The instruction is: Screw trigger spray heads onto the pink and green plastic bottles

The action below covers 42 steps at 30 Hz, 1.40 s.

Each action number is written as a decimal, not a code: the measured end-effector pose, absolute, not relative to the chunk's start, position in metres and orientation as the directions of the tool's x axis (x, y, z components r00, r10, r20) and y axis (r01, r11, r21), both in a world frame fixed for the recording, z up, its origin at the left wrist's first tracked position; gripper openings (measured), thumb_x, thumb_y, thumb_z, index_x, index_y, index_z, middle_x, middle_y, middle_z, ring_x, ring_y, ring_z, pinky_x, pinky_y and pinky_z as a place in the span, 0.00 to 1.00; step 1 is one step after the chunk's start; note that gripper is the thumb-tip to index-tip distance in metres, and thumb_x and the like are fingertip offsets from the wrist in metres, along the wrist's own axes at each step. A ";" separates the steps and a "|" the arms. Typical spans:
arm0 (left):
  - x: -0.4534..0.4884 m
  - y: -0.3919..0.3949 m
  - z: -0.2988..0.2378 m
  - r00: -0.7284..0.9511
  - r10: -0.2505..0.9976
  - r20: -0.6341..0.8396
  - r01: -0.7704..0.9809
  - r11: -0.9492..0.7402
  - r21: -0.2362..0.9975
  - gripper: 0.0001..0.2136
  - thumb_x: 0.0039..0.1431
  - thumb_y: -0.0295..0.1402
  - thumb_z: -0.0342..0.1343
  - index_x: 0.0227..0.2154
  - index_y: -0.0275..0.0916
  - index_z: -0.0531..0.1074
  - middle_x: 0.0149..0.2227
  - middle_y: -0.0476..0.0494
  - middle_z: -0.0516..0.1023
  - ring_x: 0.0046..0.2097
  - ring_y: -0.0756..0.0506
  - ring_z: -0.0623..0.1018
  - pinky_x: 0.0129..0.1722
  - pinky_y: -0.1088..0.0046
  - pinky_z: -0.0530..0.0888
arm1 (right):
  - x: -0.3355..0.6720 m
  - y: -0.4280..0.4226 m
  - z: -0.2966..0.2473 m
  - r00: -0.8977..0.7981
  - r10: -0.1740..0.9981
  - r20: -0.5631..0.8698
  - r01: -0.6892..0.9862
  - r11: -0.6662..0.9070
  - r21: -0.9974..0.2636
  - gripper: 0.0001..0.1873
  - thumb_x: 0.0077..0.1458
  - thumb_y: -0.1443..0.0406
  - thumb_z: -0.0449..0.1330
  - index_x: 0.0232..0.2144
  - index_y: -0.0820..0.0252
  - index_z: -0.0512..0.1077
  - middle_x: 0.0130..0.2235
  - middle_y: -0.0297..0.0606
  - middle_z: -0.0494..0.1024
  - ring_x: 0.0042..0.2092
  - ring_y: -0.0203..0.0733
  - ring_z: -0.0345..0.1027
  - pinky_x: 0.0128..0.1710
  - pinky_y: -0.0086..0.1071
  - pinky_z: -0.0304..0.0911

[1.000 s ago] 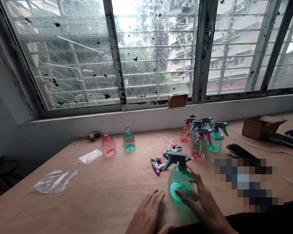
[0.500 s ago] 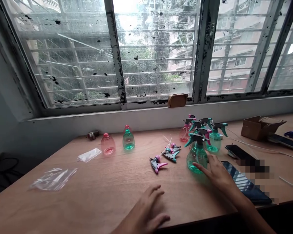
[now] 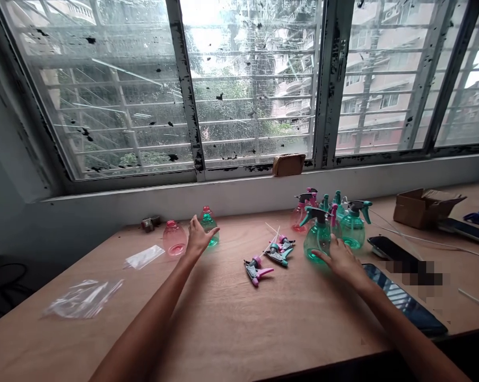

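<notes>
My left hand [image 3: 200, 235] is stretched out with fingers spread beside a topless green bottle [image 3: 212, 239], partly hiding it; whether they touch I cannot tell. A pink bottle [image 3: 174, 240] stands left of that hand, and another pink one [image 3: 206, 209] shows behind the green. At the right, my right hand [image 3: 345, 260] grips the lower side of a green spray bottle [image 3: 317, 240], upright on the table, its thumb in front. Several capped spray bottles, green [image 3: 353, 231] and pink [image 3: 298, 220], cluster behind it. Three loose trigger sprayer heads [image 3: 255, 271] lie between my hands.
Clear plastic bags [image 3: 84, 298] lie on the left of the wooden table [image 3: 223, 329]. Toward the right are a dark tablet [image 3: 406, 300], a black phone [image 3: 396, 252], a white cable and an open cardboard box [image 3: 424, 208]. A window wall bounds the far edge.
My left hand has moved forward and left from the near table to the topless green bottle. The right hand and its spray bottle have shifted slightly away, toward the cluster.
</notes>
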State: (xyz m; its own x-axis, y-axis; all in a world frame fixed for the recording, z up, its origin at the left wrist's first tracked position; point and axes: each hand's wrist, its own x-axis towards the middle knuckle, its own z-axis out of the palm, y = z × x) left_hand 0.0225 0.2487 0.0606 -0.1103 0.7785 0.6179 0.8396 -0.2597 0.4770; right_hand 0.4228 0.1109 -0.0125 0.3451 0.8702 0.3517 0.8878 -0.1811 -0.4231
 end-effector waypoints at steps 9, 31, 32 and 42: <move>0.023 0.260 0.058 -0.037 0.882 0.469 0.868 -0.204 0.453 0.15 0.65 0.34 0.57 0.53 0.38 0.70 0.54 0.40 0.75 0.49 0.40 0.79 0.47 0.55 0.78 | 0.409 0.093 -0.001 0.392 0.857 0.334 0.875 -0.236 -0.423 0.58 0.58 0.39 0.45 0.67 0.86 0.35 0.65 0.76 0.58 0.62 0.74 0.61 0.53 0.54 0.65; 0.029 0.017 -0.018 0.166 0.856 0.490 0.785 -0.415 0.459 0.40 0.63 0.42 0.55 0.67 0.48 0.31 0.68 0.28 0.54 0.69 0.27 0.58 0.63 0.38 0.61 | 0.299 0.122 0.012 -0.187 0.940 0.286 0.981 0.165 0.102 0.15 0.63 0.63 0.61 0.51 0.59 0.71 0.53 0.42 0.76 0.47 0.49 0.75 0.45 0.48 0.73; 0.028 0.018 -0.019 0.179 0.859 0.479 0.768 -0.426 0.478 0.41 0.63 0.42 0.55 0.67 0.48 0.31 0.68 0.28 0.54 0.69 0.28 0.58 0.64 0.38 0.60 | 0.301 0.124 0.009 -0.188 0.936 0.298 0.980 0.160 0.117 0.15 0.63 0.63 0.61 0.52 0.59 0.70 0.53 0.42 0.76 0.48 0.49 0.75 0.45 0.48 0.73; 0.028 0.019 -0.036 0.188 0.872 0.451 0.609 -0.464 0.643 0.46 0.53 0.37 0.65 0.68 0.50 0.41 0.69 0.32 0.59 0.67 0.28 0.63 0.63 0.41 0.60 | 0.311 0.110 0.036 -0.182 0.845 0.502 0.982 0.184 0.047 0.19 0.59 0.68 0.61 0.52 0.66 0.69 0.47 0.49 0.78 0.50 0.57 0.70 0.54 0.54 0.63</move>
State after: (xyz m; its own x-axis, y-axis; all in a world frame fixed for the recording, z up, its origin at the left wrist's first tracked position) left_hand 0.0279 0.0191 -0.0357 0.1881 0.8722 0.4514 0.6087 -0.4643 0.6434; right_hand 0.3111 0.1102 0.0364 -0.1824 0.8454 0.5020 0.9818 0.1842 0.0465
